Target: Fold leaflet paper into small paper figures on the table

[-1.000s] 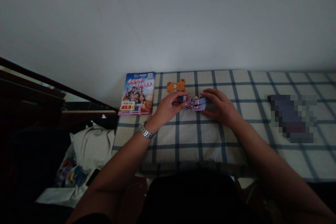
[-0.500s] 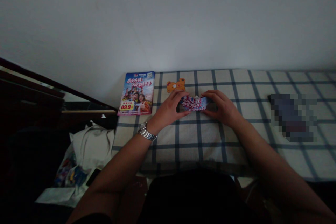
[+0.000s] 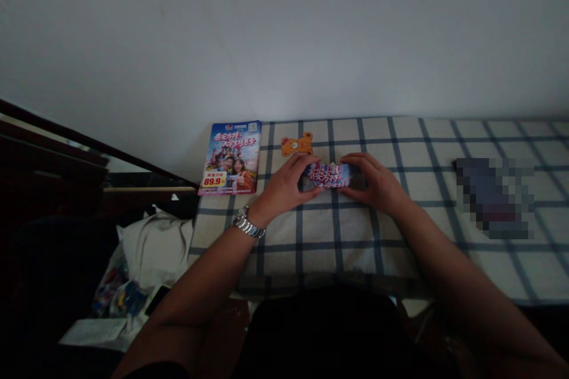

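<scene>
A small folded colourful leaflet (image 3: pixel 329 174) lies on the checked cloth (image 3: pixel 338 231), gripped at both ends. My left hand (image 3: pixel 284 185), with a metal watch on its wrist, pinches the leaflet's left end. My right hand (image 3: pixel 373 182) closes its fingers on the right end. An orange bear-shaped sticker (image 3: pixel 297 145) lies just beyond my left hand, apart from it.
A flat colourful flyer (image 3: pixel 231 157) marked 89.9 lies at the cloth's far left corner by the white wall. A blurred dark object (image 3: pixel 493 198) sits at right. Below left, off the edge, are a pale bag (image 3: pixel 153 246) and scattered items on a dark floor.
The leaflet has been pressed into a tighter, flatter fold between my hands. My left hand's fingers moved over its left end. The hands stay in the same spot.
</scene>
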### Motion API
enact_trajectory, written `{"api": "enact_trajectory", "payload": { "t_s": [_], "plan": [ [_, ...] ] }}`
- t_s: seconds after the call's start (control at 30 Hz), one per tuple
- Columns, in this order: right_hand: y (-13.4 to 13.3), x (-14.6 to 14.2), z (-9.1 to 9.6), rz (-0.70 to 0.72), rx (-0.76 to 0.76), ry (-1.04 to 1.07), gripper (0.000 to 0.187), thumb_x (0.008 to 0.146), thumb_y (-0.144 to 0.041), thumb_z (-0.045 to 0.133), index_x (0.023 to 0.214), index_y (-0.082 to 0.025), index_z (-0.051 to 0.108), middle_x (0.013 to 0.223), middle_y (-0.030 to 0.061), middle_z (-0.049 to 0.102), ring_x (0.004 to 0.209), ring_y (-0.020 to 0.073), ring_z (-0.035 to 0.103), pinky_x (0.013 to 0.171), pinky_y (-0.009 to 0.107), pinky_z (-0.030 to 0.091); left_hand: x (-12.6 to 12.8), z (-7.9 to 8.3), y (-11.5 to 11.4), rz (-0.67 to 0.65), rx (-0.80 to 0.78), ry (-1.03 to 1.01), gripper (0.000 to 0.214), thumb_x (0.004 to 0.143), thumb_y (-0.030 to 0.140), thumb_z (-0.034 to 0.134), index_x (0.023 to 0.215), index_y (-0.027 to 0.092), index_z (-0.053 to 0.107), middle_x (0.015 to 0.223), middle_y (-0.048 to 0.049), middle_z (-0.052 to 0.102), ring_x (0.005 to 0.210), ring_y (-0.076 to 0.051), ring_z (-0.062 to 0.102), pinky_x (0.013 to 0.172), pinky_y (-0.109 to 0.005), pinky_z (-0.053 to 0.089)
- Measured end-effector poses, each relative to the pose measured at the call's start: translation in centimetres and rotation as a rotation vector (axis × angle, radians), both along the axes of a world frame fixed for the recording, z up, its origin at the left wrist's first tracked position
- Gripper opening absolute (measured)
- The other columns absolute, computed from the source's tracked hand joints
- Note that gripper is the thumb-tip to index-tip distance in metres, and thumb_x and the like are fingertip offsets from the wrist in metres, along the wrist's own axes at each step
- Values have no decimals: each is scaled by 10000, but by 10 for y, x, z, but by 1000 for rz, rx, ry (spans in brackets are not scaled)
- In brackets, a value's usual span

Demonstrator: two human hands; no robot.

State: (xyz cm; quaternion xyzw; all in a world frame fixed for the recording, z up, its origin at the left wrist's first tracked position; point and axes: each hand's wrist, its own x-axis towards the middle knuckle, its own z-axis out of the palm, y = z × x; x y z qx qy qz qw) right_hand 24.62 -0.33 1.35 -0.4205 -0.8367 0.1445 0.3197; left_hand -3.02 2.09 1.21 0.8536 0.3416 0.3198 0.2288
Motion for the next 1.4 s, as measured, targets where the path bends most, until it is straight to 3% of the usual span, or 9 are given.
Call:
{"api": "enact_trajectory", "payload": {
  "t_s": [0.53, 1.4],
  "plan": [
    [-1, -1, 2, 6, 1, 6, 532, 920, -423, 765, 1386, -269, 559, 1215, 118, 692, 1086, 310, 699, 897, 478, 627, 0, 3, -1, 23, 54, 14, 578, 896, 420, 815, 1371, 273, 521, 1298, -87, 638, 1235, -285, 640, 1086, -502, 553],
    [-5, -5, 8, 14, 0, 1, 516, 941, -386, 729, 1396, -260, 520, 1209, 130, 669, 1069, 313, 693, 864, 473, 625, 2, 4, -4, 63, 73, 40, 512, 908, 455, 789, 1315, 255, 552, 1228, -82, 667, 1149, -270, 666, 1000, -460, 577]
  ]
}}
